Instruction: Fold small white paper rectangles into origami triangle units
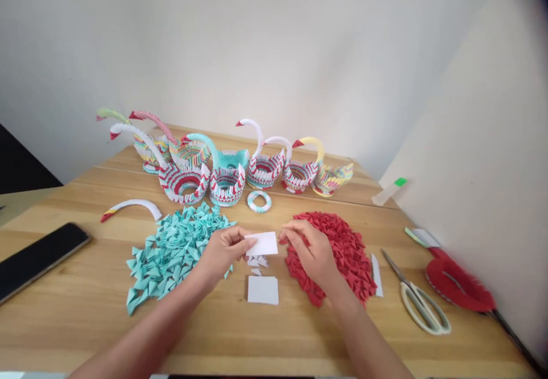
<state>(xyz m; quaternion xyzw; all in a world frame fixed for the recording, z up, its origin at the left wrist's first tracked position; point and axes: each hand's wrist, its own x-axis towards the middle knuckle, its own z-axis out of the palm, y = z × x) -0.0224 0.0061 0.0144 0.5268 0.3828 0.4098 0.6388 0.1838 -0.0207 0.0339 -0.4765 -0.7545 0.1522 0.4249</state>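
Note:
My left hand (223, 252) and my right hand (309, 253) hold a small white paper slip (263, 243) between them, each pinching one end just above the wooden table (85, 305). Under the slip lie a few folded white triangles (257, 261) and a stack of white paper rectangles (262, 289). A heap of teal folded triangles (171, 250) spreads out to the left of my left hand. A heap of red folded triangles (347, 250) lies under and to the right of my right hand.
Several modular paper swans (226, 168) stand in a row at the back, with a small paper ring (259, 201) and a loose white swan neck (131, 206) in front. A black phone (36, 258) lies left. Scissors (417, 299), a red fan-shaped piece (460, 285) and a glue stick (389, 191) sit right, near the wall.

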